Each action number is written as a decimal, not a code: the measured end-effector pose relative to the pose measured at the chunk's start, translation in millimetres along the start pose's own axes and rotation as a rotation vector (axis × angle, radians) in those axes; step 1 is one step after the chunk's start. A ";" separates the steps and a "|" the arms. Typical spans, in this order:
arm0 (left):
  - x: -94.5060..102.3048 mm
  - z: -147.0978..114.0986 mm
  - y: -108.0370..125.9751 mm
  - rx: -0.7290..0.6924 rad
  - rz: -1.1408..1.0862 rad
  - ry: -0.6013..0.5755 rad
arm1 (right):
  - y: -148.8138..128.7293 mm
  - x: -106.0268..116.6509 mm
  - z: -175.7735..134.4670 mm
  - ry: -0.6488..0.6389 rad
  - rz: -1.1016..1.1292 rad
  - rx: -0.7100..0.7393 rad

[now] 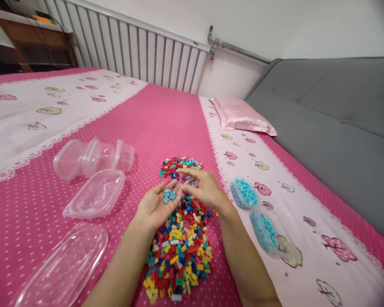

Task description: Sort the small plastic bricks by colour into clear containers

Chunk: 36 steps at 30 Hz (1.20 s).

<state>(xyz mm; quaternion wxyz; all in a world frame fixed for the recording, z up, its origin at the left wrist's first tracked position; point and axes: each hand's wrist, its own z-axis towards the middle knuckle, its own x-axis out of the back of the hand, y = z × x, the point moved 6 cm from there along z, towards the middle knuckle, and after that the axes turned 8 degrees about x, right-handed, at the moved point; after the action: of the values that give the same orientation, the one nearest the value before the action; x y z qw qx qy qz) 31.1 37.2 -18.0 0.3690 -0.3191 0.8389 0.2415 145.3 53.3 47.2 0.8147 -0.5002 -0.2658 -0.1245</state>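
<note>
My left hand (158, 204) is turned palm up and cradles a small heap of light blue toy bricks (169, 195). Just over its fingertips, my right hand (205, 186) reaches in from the right with thumb and fingers apart; I see nothing between them. Under and around both hands spreads a long pile of mixed toy bricks (182, 238) in red, yellow, blue, green, white and pink. Part of that pile is hidden by the hands. To the right are two clear plastic boxes, a farther box (237, 197) and a nearer box (280, 243), both holding light blue bricks.
Nested clear containers (99, 157) lie on their side at the left, with a clear lid (97, 194) and a longer lid (64, 268) nearer me. All rest on a pink dotted bedspread (166, 115). A pink pillow (243, 115) lies by the grey headboard (333, 102).
</note>
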 end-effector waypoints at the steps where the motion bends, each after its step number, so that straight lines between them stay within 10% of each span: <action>1: 2.3 0.7 1.9 -0.016 -0.018 0.023 | 5.4 6.5 -1.1 0.035 -0.073 -0.029; 10: 8.5 -0.9 20.8 -0.096 -0.045 -0.041 | 95.8 22.2 -14.3 -0.151 -0.603 -0.493; 36: 15.5 0.1 27.0 -0.181 -0.072 0.133 | 91.8 24.8 -10.4 -0.106 -0.602 -0.489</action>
<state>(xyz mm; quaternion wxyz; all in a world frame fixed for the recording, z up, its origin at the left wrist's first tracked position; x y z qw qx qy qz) 3.7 50.1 -25.5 0.2907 -0.3963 0.8242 0.2811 212.1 88.7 -11.4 0.5834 -0.5851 -0.4049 -0.3917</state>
